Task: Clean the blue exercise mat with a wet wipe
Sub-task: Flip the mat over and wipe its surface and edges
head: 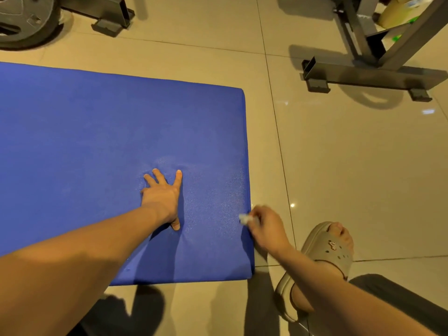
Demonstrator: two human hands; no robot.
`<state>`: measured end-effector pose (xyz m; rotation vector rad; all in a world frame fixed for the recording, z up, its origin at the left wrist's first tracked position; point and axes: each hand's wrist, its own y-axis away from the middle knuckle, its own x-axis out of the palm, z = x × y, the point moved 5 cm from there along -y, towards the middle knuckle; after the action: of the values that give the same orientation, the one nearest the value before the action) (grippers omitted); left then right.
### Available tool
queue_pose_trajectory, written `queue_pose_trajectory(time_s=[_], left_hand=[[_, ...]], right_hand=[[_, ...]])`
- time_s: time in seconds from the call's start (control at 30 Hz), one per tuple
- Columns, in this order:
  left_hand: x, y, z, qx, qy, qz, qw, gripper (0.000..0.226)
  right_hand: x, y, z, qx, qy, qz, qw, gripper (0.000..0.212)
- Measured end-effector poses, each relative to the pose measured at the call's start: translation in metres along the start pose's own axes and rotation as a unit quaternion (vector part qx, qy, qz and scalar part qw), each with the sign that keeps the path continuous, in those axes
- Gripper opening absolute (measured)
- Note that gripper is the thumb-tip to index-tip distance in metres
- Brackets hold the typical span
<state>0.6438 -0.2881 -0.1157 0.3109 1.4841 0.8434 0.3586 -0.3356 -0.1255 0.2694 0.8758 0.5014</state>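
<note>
Mat: blue, laid flat on the tiled floor. Its right end and near right corner are in view; the left part is cut off by the frame edge.

Left hand: fingers spread and straight, palm pressed flat on the mat near its right end. Nothing is held (the mat is judged to be steadied by it).

Right hand: fingers curled, with a wipe pinched in them, at the mat's right edge. The hand is blurred, so exact contact with the mat cannot be told.

Wipe: small, white, bunched, mostly hidden by the fingers.

Progress: a paler, speckled sheen is seen on the strip between the left hand and the right edge, and is taken as dampness from wiping. The far and left stretches look even and matt, so they are judged not yet wiped. The task is reckoned early, with most of the surface left.

Other items: clog, worn on a foot just right of the mat. Weight plate and steel frame are set beyond, apart from the mat.
</note>
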Motion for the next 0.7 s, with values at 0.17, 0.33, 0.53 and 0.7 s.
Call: queue_pose_trajectory(time_s=[0.17, 0.33, 0.53, 0.7], left_hand=[[0.002, 0.0, 0.001, 0.005, -0.002, -0.002, 1.0, 0.165], [0.003, -0.002, 0.002, 0.003, 0.001, 0.001, 1.0, 0.167], [0.002, -0.003, 0.0, -0.001, -0.001, 0.0, 1.0, 0.167], [0.004, -0.003, 0.003, -0.001, -0.001, -0.005, 1.0, 0.167]], right_hand=[[-0.003, -0.048, 0.013, 0.024, 0.022, -0.056, 0.998, 0.006], [0.012, 0.042, -0.01, -0.025, 0.079, 0.092, 0.992, 0.004], [0.006, 0.04, -0.006, -0.065, 0.092, 0.064, 0.991, 0.011], [-0.009, -0.01, 0.011, 0.0, 0.046, -0.053, 0.997, 0.003]])
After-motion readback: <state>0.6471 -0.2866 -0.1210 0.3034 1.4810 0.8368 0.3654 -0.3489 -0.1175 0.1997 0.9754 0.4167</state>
